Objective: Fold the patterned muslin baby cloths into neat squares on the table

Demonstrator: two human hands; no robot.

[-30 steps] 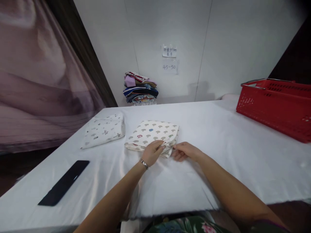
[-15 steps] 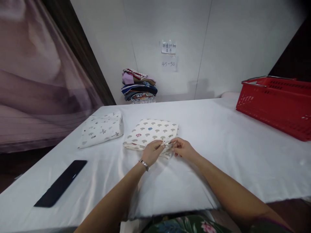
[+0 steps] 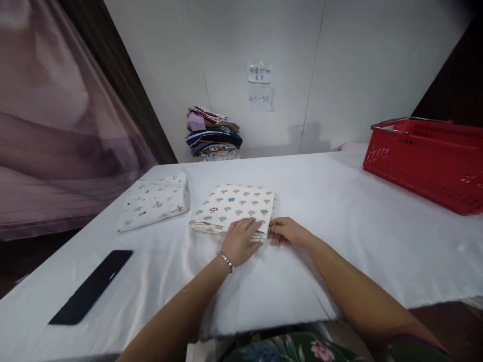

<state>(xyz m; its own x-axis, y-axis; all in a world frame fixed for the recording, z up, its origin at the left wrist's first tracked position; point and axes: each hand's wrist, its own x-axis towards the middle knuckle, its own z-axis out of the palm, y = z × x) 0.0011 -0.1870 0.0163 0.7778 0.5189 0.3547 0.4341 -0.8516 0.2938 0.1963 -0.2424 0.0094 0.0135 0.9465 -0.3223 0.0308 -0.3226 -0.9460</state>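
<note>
A folded cream cloth (image 3: 245, 203) with grey mushrooms and a few coloured ones lies on the white-covered table in front of me. My left hand (image 3: 241, 241), a silver bracelet at its wrist, rests on the near edge of this cloth. Its fingers stretch over the top layer, and the thumb is by the front fold. At the near right corner, the bent fingers of my right hand (image 3: 285, 231) are pressed together on the cloth's edge; their tips are partly hidden.
To the left lies another folded white printed cloth (image 3: 154, 201), with a flat black object (image 3: 92, 286) nearer me. A stack of folded fabrics (image 3: 214, 133) stands against the back wall. A red plastic basket (image 3: 422, 166) sits at the right on the white table cover (image 3: 332, 201).
The near right corner, bunched between both hands before, now lies flat. My left hand has gone from pinching it to lying on top, while my right hand stays at the corner's edge.
</note>
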